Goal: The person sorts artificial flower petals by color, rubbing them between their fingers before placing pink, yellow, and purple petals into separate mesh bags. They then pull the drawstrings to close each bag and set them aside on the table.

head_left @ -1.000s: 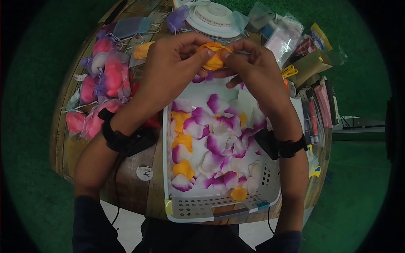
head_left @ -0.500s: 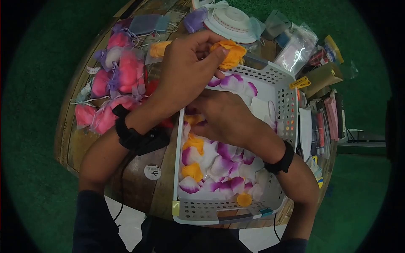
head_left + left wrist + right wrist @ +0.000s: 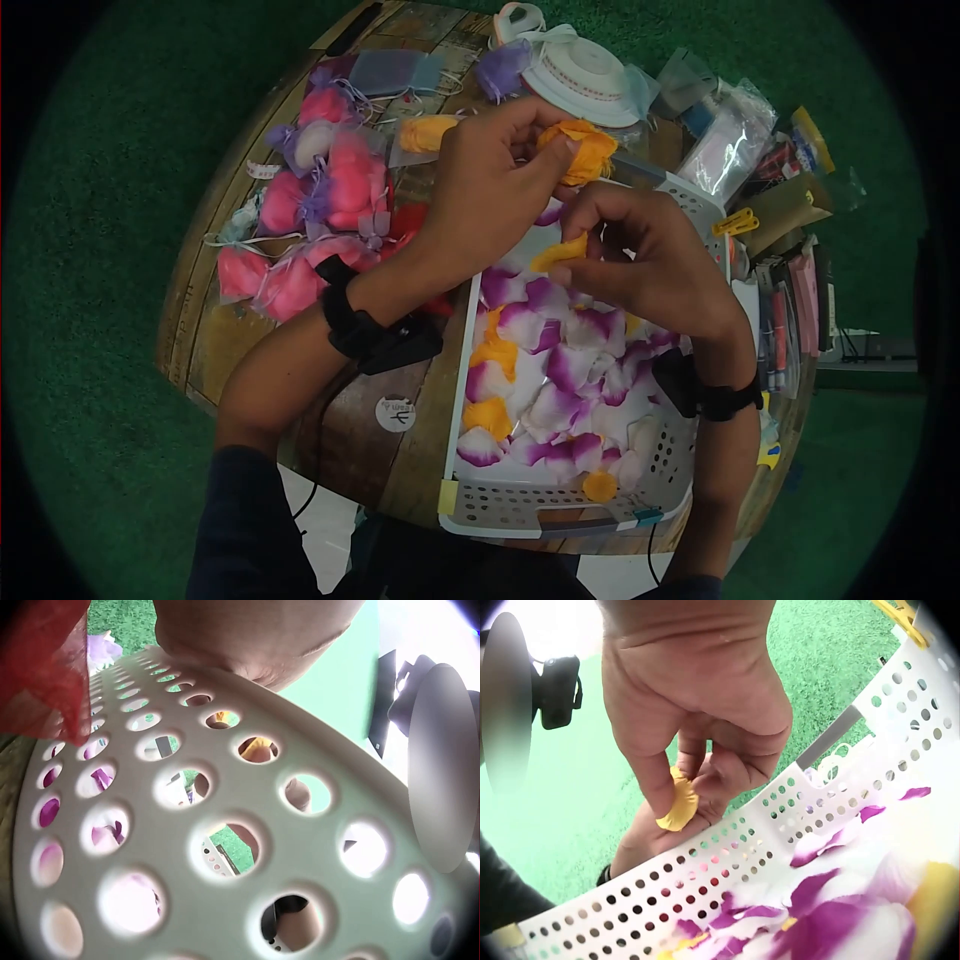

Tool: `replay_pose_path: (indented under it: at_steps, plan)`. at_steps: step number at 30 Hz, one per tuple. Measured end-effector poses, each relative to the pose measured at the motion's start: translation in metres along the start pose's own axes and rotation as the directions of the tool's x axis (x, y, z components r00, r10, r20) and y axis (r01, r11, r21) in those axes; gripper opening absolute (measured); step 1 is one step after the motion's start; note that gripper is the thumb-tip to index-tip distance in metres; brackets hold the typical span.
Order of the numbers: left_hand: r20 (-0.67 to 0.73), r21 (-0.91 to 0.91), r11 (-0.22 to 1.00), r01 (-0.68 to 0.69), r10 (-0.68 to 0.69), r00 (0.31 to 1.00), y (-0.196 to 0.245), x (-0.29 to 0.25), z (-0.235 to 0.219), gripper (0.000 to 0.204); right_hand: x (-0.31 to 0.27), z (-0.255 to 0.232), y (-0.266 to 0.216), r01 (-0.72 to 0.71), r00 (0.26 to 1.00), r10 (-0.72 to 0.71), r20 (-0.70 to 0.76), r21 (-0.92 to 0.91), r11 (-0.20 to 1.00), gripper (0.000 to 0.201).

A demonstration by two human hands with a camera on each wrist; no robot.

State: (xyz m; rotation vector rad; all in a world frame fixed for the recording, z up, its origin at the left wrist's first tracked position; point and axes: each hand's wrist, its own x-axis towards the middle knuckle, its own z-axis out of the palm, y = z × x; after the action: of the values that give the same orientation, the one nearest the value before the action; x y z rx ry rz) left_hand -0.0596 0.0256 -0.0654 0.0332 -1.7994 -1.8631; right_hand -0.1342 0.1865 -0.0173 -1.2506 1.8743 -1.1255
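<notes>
In the head view my left hand [image 3: 500,185] grips a stack of orange artificial flower petals [image 3: 588,152] over the far end of a white perforated basket [image 3: 462,400]. Just below and to the right, my right hand [image 3: 655,255] pinches one more orange petal [image 3: 560,256] between thumb and fingers. The right wrist view shows that yellow-orange petal [image 3: 679,808] at the fingertips, above the basket wall. Purple-and-white petals [image 3: 555,410] lie scattered inside the basket, with a few orange petals [image 3: 488,417] along its left side. In the left wrist view the basket wall [image 3: 180,825] hides most of the left hand.
Pink-filled mesh pouches [image 3: 355,185] crowd the table left of the basket. Behind it sit a ribbon spool [image 3: 585,75] and a purple pouch [image 3: 503,70]. Clear plastic packets [image 3: 735,140], a yellow clip [image 3: 737,222] and upright stationery [image 3: 780,320] line the right side.
My right hand left the stack, dipped into the basket's left side, and has come back up with an orange petal. The left hand kept hold of its stack. The head view has shifted.
</notes>
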Motion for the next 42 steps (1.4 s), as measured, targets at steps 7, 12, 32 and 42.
replay_pose_path:
  at_steps: [7,12,32,42]
  plan:
    - [0.016,-0.001,0.999,0.036,-0.036,0.999,0.000,-0.002,-0.001,0.021,-0.003,-0.017,0.001,-0.005,0.991,0.048,-0.125,0.325,0.946,0.013]
    - [0.023,0.040,0.998,0.053,-0.053,0.998,-0.001,-0.002,-0.003,0.021,-0.003,-0.017,-0.006,0.127,0.981,-0.042,-0.187,0.467,0.875,0.011]
    - [0.070,0.211,0.977,0.036,-0.052,0.996,-0.001,-0.002,-0.002,0.017,0.006,0.003,0.004,0.201,0.895,-0.180,-0.409,0.009,0.980,0.011]
    - [0.031,0.132,0.991,0.014,-0.018,0.999,-0.004,-0.003,0.004,0.016,0.004,-0.008,0.000,0.200,0.888,-0.086,-0.452,0.211,0.957,0.021]
